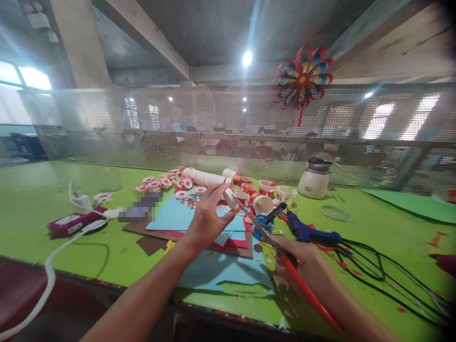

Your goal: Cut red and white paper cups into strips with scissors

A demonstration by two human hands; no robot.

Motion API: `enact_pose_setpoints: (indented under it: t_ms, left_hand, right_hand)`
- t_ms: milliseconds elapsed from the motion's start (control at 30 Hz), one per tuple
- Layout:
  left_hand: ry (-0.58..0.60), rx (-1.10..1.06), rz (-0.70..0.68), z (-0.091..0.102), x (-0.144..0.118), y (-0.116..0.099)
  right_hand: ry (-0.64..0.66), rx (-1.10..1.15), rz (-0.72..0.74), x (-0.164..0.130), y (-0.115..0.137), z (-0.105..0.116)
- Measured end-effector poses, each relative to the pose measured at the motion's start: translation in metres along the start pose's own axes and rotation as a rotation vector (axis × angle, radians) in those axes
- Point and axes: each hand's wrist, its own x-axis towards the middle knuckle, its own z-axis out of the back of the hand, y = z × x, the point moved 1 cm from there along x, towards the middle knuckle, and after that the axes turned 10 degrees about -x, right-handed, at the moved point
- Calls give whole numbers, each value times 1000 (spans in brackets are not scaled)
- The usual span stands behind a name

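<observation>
Thumb and fingers of my left hand (210,213) are closed on a small white paper cup piece (231,197), held up above the papers. My right hand (302,261) grips a pair of scissors (261,230) with long red handles. Its blades point up and left, and their tips are at the cup piece; I cannot tell whether they are cutting into it. Behind the hands stand several red-and-white paper cups (267,186) and cut cup rings (262,204). A long stack of white cups (206,176) lies on its side.
Under my hands lie light blue paper sheets (171,213) and brown card (142,231). A blue glue gun (313,231) with black cable lies at right, near a blue tape roll (263,227). Round cup bottoms (153,183), a power strip (73,222) and a white jug (314,180) surround them.
</observation>
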Motion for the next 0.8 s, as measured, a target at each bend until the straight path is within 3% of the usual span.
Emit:
enact_pose_setpoints:
  t_ms: [300,567,800]
  left_hand:
    - [11,62,-15,-2,-1,2]
    - [34,158,-65,3,3,-2]
    - [118,58,21,11,5,-2]
  right_hand:
    - [-25,-117,11,-4,5,2]
    - [-39,-78,-10,-2,2,1]
    - [120,40,-82,0,-3,7]
